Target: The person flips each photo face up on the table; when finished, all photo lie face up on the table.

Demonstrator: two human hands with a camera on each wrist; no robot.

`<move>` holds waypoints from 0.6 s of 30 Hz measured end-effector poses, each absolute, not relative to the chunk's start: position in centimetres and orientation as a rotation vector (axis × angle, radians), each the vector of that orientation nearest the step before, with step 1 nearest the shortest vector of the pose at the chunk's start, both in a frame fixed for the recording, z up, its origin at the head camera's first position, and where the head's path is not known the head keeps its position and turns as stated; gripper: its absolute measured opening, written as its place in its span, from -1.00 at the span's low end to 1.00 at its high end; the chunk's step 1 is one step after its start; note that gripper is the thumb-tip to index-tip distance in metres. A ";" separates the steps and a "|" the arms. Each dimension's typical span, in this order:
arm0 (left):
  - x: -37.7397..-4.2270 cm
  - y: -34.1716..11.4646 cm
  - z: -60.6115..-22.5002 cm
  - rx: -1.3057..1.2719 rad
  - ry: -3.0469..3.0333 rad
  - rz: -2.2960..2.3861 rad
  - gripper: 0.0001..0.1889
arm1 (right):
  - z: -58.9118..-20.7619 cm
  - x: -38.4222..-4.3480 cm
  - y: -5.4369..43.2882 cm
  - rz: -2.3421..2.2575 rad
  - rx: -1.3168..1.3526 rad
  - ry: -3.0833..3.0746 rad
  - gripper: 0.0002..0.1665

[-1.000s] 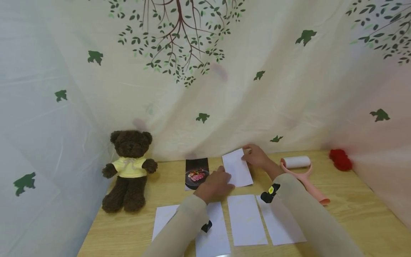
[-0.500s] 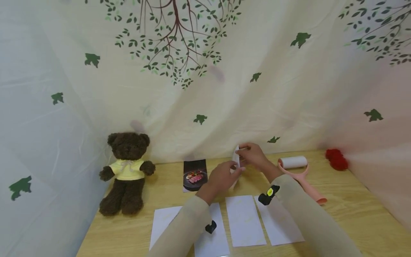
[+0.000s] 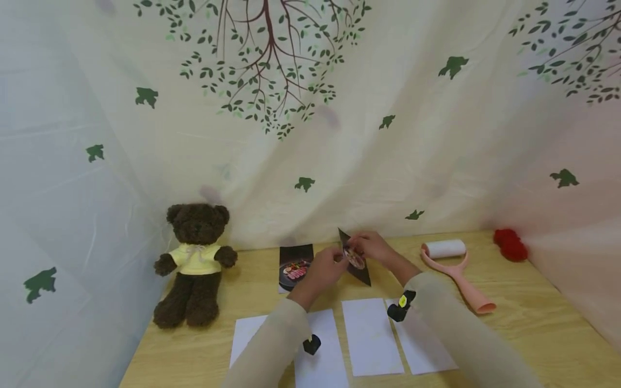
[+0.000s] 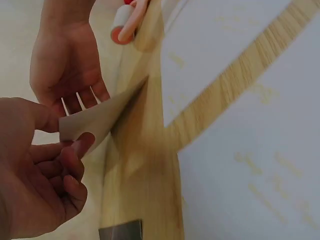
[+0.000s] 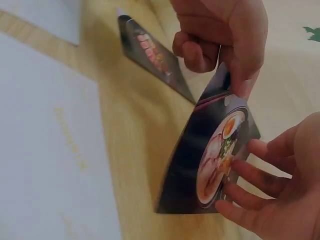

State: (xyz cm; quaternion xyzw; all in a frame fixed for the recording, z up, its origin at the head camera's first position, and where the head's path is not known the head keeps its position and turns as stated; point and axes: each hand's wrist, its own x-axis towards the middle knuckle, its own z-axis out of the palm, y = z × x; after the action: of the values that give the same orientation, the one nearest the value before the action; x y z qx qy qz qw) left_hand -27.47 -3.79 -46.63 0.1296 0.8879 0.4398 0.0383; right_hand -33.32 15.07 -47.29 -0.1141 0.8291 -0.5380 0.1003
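A photo card [image 3: 359, 271] printed with a bowl of food on a dark ground stands tilted up at the back of the table. My left hand [image 3: 324, 268] pinches it by one edge between thumb and finger. On its printed face, in the right wrist view, rest the fairly straight, spread fingers of my right hand [image 5: 272, 185]. Just left of the hands lies a second photo card [image 3: 295, 269], picture up, showing sliced meat on a dark pan. Nearer the front, white cards [image 3: 372, 337] lie in a row, partly covered by the sleeves.
A brown teddy bear [image 3: 196, 264] in a yellow top sits at the left. To the right lie a pink-handled lint roller [image 3: 458, 269] and a red fuzzy object [image 3: 510, 245]. A printed curtain [image 3: 252, 178] hangs behind the wooden table [image 3: 533, 318].
The card was white side up; the hands have lifted and turned it, so its printed picture now faces the head camera. My left hand has shifted from pressing it to pinching its edge.
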 end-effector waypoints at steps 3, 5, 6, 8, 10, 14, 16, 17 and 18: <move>-27.5 -4.4 -47.1 0.369 2.745 1.271 -0.76 | -47.7 -32.8 14.8 -1.383 -0.415 2.568 -0.63; -27.6 -4.7 -47.5 0.350 2.755 1.225 -0.78 | -48.0 -32.6 14.7 -1.268 -0.444 2.600 -0.65; -27.7 -4.8 -47.6 0.343 2.752 1.209 -0.78 | -48.1 -32.6 14.6 -1.222 -0.445 2.608 -0.66; -27.8 -4.9 -47.9 0.322 2.746 1.168 -0.77 | -48.3 -32.4 14.7 -1.140 -0.481 2.638 -0.66; -27.9 -4.9 -48.1 0.319 2.757 1.126 -0.78 | -48.5 -32.3 14.8 -1.050 -0.522 2.702 -0.68; -27.9 -4.8 -48.2 0.346 2.791 1.045 -0.75 | -48.7 -32.1 15.0 -0.914 -0.592 2.789 -0.69; -27.7 -4.8 -48.0 0.377 2.805 1.025 -0.70 | -48.8 -31.9 15.1 -0.862 -0.611 2.810 -0.72; -27.5 -4.8 -47.9 0.392 2.807 1.025 -0.67 | -48.8 -31.8 15.1 -0.837 -0.616 2.821 -0.73; -27.3 -4.9 -47.6 0.403 2.810 1.021 -0.64 | -48.8 -31.7 15.2 -0.811 -0.631 2.836 -0.74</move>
State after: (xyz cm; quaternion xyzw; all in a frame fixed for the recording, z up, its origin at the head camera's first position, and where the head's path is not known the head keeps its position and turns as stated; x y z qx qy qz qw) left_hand -27.31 -4.93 -47.64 0.1334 0.9296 0.3377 0.0625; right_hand -31.75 15.21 -48.81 -0.2087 0.9384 -0.2683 0.0625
